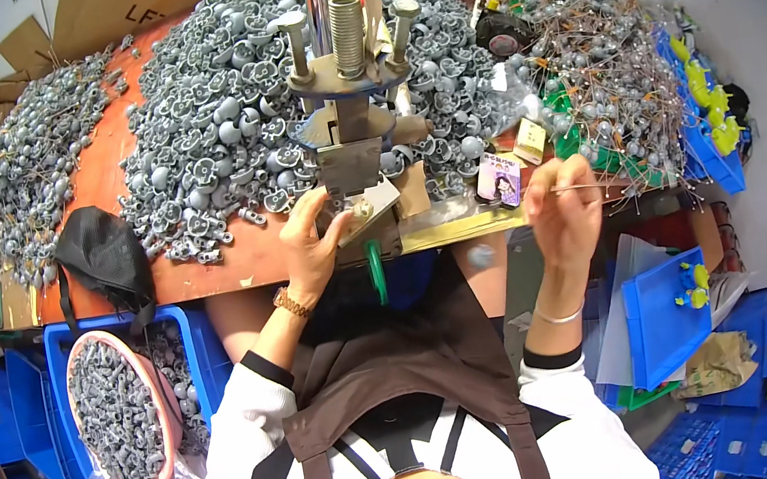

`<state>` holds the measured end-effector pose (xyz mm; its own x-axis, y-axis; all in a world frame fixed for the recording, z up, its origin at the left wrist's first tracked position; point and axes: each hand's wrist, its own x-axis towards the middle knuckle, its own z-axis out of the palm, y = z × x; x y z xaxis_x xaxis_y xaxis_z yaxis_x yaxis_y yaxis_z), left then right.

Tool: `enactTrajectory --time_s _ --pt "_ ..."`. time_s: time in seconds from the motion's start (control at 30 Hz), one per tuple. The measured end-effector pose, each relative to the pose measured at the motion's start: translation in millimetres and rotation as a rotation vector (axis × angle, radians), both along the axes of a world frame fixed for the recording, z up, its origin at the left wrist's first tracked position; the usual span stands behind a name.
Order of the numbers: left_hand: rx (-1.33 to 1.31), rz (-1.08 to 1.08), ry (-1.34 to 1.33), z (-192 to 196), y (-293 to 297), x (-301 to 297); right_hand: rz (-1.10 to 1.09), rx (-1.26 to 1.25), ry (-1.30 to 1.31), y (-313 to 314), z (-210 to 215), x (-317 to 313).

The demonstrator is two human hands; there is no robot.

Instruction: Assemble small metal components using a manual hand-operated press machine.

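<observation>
A hand-operated bench press (347, 114) with a steel spring and two bolts stands at the table's front edge. At its base is a pale metal fixture block (377, 200). My left hand (308, 252) is at the left of this block, thumb and fingers curved around a small grey plastic part (331, 216), mostly hidden. Off to the right, my right hand (563, 209) is raised in front of the table edge, fingertips pinched on a thin wire, hard to make out. A blurred grey ball (481, 256) hangs in the air left of that hand; whether the wire joins it cannot be seen.
Heaped grey plastic parts (219, 105) cover the orange table (102, 165). Wired grey balls (606, 50) pile up at right, more (41, 134) at left. A black bag (102, 256) overhangs the edge above a blue crate (209, 350) holding a pink basket (170, 417). A green handle (378, 276) projects below the press.
</observation>
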<state>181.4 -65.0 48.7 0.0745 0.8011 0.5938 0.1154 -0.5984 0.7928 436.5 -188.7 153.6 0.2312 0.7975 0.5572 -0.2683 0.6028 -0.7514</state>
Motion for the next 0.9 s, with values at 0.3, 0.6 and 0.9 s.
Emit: enactTrajectory --time_s 0.3,0.6,0.9 --pt "-0.120 -0.221 0.375 10 -1 -2 0.043 -0.126 0.097 -5 -16 -67" --pt "0.310 0.312 1.093 -15 47 -96 0.138 -0.461 -0.166 -5 -27 -88" --pt "0.198 0.241 0.863 -3 10 -77 -0.140 -0.487 -0.422 7 -60 -113"
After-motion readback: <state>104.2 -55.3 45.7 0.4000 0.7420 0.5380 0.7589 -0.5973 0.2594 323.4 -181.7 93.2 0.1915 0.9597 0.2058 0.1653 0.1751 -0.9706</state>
